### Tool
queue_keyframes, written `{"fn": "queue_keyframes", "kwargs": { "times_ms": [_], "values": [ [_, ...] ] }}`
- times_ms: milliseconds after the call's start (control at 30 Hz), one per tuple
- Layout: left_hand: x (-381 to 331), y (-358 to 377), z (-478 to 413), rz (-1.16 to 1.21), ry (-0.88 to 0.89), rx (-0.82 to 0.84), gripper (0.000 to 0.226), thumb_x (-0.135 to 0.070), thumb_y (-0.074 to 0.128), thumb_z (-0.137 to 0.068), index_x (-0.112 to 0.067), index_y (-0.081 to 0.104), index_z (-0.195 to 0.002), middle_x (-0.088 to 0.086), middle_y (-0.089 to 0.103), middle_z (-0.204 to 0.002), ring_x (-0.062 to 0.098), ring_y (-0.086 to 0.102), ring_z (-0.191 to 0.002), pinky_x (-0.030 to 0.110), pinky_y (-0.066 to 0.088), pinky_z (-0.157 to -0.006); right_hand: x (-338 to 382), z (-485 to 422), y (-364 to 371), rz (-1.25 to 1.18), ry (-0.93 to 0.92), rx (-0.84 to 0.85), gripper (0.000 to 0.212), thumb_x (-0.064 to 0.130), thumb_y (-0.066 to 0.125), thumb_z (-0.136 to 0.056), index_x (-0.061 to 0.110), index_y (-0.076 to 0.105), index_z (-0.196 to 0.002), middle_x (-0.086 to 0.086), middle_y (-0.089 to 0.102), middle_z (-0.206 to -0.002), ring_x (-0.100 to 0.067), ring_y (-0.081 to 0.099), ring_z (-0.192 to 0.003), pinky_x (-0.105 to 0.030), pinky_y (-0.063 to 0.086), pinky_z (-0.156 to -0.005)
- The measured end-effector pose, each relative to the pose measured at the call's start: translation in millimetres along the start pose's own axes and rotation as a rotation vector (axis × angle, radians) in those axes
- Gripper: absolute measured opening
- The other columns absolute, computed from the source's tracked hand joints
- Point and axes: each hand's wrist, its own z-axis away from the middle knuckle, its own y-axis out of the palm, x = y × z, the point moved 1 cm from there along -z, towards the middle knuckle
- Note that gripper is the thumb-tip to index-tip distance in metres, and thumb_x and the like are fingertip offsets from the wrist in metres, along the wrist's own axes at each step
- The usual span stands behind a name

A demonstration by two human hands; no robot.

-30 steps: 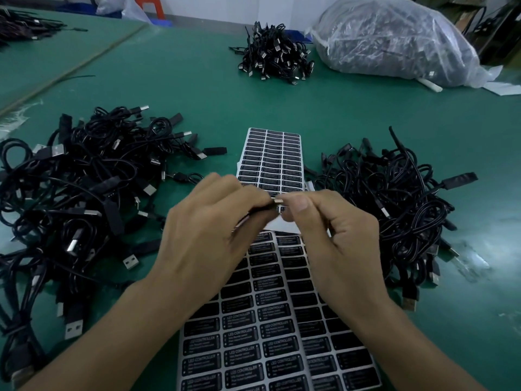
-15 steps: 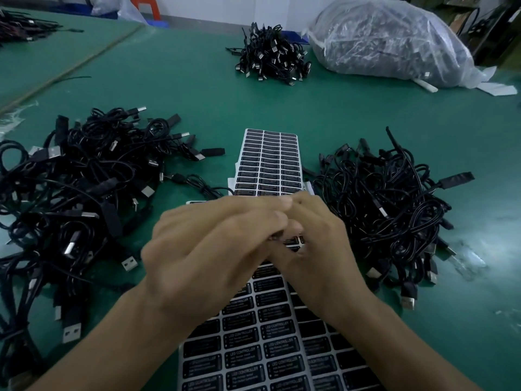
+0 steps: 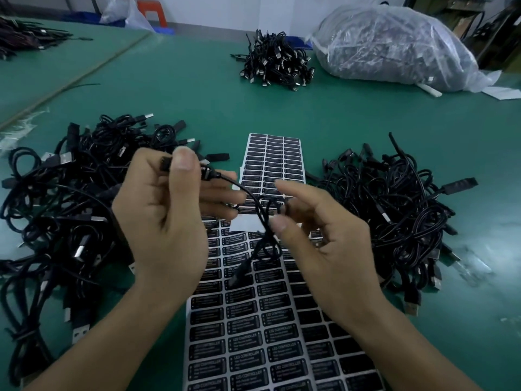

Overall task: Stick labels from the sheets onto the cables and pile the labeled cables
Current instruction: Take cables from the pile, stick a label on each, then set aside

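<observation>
Fingers (image 3: 222, 194) and thumb of the left hand (image 3: 166, 227) pinch one end of a black cable (image 3: 208, 173), held up over the label sheets (image 3: 253, 334). The rest of the cable hangs in a loop beside the right hand (image 3: 327, 244), whose fingers (image 3: 287, 185) are loosely spread. It is unclear whether its thumb touches the cable. Cable piles lie left (image 3: 70, 207) and right (image 3: 394, 221) on the green table (image 3: 197, 103).

Plastic bag (image 3: 394, 43) on green table (image 3: 183, 94)
</observation>
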Motion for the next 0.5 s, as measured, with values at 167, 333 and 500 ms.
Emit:
{"fn": "queue_keyframes", "kwargs": {
  "times_ms": [167,333,500],
  "values": [
    [-2.1,5.7,3.2,0.188,-0.133,0.133,0.02,-0.03,0.044,-0.103,-0.021,0.047,-0.086,0.016,0.071,-0.077,0.026,0.074,-0.06,0.029,0.056,-0.049,-4.1,3.1,5.2,0.152,-0.044,0.078,0.049,0.037,0.072,-0.089,0.038,0.054,-0.134,0.025,0.057,-0.112,0.002,0.056,-0.106,-0.006,0.037,-0.085],
    [6.0,4.5,3.6,0.245,-0.252,0.151,0.035,-0.033,0.035,-0.107,-0.013,0.053,-0.086,0.009,0.074,-0.072,0.028,0.074,-0.062,0.029,0.057,-0.051,-2.9,2.3,1.7,0.074,-0.025,-0.031,0.038,0.017,0.07,-0.092,0.037,0.062,-0.124,0.016,0.064,-0.093,-0.009,0.063,-0.081,-0.01,0.046,-0.066],
    [15.4,-8.9,-5.4,-0.024,-0.227,0.085,0.043,-0.04,0.029,-0.105,-0.02,0.066,-0.095,0.001,0.073,-0.074,0.02,0.07,-0.062,0.027,0.053,-0.05,0.0,-5.3,-15.1,0.113,0.0,-0.214,0.033,0.019,0.066,-0.094,0.032,0.064,-0.124,0.012,0.065,-0.072,-0.012,0.062,-0.058,-0.016,0.051,-0.049]
  ]
}}
